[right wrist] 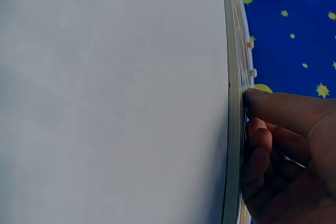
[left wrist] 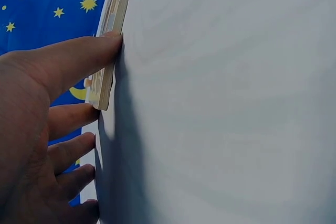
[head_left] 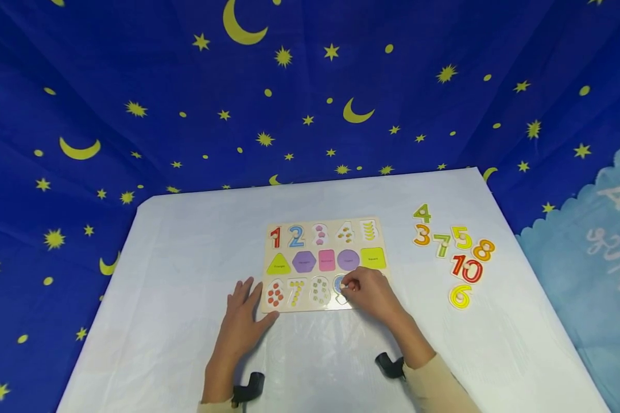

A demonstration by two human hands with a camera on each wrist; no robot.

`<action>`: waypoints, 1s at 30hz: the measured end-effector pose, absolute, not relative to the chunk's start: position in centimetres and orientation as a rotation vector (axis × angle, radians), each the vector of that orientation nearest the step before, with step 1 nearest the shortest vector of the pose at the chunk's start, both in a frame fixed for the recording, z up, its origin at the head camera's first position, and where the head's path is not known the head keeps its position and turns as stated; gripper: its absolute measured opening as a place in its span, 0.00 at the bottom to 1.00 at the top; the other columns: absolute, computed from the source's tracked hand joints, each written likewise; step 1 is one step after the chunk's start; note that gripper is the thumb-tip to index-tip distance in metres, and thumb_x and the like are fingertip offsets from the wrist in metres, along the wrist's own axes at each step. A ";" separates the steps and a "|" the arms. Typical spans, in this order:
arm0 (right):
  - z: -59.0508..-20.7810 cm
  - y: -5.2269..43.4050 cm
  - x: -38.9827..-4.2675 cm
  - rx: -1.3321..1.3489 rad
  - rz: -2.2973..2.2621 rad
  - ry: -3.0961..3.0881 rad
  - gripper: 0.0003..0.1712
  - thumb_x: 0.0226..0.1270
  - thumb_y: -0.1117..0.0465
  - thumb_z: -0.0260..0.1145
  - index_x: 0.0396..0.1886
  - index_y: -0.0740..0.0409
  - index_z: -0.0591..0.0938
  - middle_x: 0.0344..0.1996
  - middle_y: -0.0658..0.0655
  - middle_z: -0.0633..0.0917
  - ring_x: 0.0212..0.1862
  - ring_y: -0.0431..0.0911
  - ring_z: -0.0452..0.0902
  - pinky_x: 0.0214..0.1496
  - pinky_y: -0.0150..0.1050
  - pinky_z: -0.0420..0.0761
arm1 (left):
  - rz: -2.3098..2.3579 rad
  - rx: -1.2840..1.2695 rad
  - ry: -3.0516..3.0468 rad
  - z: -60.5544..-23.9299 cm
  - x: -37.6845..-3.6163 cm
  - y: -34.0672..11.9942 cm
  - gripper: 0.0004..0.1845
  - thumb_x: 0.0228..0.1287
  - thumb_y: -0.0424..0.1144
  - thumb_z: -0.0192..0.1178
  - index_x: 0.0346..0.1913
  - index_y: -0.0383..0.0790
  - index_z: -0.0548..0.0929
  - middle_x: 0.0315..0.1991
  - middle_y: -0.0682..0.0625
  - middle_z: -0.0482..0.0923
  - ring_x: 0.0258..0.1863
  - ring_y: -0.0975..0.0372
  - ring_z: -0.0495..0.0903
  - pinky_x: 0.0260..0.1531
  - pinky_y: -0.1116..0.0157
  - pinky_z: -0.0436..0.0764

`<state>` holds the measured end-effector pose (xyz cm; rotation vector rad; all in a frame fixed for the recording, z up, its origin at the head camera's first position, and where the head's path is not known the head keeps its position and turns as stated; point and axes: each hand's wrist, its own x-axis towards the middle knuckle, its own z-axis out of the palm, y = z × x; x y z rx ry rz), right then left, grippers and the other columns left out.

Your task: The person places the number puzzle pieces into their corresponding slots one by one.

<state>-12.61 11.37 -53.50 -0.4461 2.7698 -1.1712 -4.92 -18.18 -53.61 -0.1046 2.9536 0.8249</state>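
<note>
A wooden number puzzle board (head_left: 332, 232) lies on the white table, with a red number 1 (head_left: 275, 237) and a blue number 2 (head_left: 297, 236) in its top row. My right hand (head_left: 374, 295) pinches a blue number piece (head_left: 338, 282) over the last recess of the bottom row; my fingers partly cover it. At the board's lower left corner rests my left hand (head_left: 240, 324), fingers spread. In the left wrist view its thumb (left wrist: 100, 51) touches the board's near edge (left wrist: 105, 90). Thumb and curled fingers of the right hand (right wrist: 289, 145) meet above the board edge (right wrist: 231, 103) in the right wrist view.
Right of the board lie loose number pieces: a green 4 (head_left: 422, 214), an orange 3 (head_left: 421, 235), a red 10 (head_left: 467, 269), a yellow 6 (head_left: 460, 296) and several others. Blue star-patterned cloth (head_left: 310, 86) hangs behind the table (head_left: 186, 241).
</note>
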 end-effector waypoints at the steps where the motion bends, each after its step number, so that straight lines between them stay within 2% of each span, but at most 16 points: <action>1: -53.5 11.3 -12.6 -0.443 -1.165 2.775 0.03 0.53 0.63 0.73 0.26 0.52 0.85 0.19 0.43 0.74 0.25 0.38 0.70 0.27 0.34 0.72 | 0.821 -0.105 2.950 -53.6 -4.9 -18.2 0.43 0.55 0.55 0.68 0.69 0.36 0.67 0.73 0.41 0.54 0.74 0.48 0.42 0.71 0.48 0.42; 8: -53.3 11.4 -12.4 -0.441 -1.141 2.783 0.02 0.54 0.62 0.73 0.27 0.54 0.86 0.19 0.43 0.74 0.25 0.38 0.70 0.27 0.35 0.72 | 0.801 -0.117 2.936 -53.8 -5.0 -18.2 0.43 0.55 0.55 0.68 0.70 0.38 0.66 0.74 0.43 0.53 0.74 0.50 0.40 0.71 0.49 0.40; 14: -52.9 12.0 -12.4 -0.402 -1.182 2.767 0.06 0.53 0.60 0.75 0.32 0.54 0.87 0.21 0.43 0.76 0.26 0.39 0.71 0.29 0.35 0.73 | 0.795 -0.118 2.927 -53.9 -5.0 -18.2 0.43 0.56 0.55 0.67 0.70 0.39 0.66 0.74 0.43 0.53 0.75 0.51 0.40 0.71 0.49 0.40; 20: -52.4 13.6 -12.5 -0.397 -1.224 2.795 0.07 0.53 0.61 0.74 0.32 0.55 0.86 0.22 0.43 0.77 0.26 0.39 0.72 0.29 0.35 0.74 | 0.795 -0.126 2.924 -53.9 -5.0 -18.3 0.43 0.55 0.56 0.67 0.71 0.39 0.66 0.74 0.43 0.53 0.75 0.51 0.39 0.71 0.49 0.39; 30: -51.9 16.4 -12.1 -0.217 -1.255 2.745 0.11 0.55 0.58 0.74 0.37 0.56 0.86 0.24 0.47 0.79 0.29 0.43 0.73 0.29 0.35 0.75 | 0.790 -0.121 2.924 -53.9 -5.0 -18.3 0.43 0.56 0.56 0.67 0.71 0.39 0.66 0.74 0.43 0.53 0.75 0.51 0.39 0.71 0.50 0.39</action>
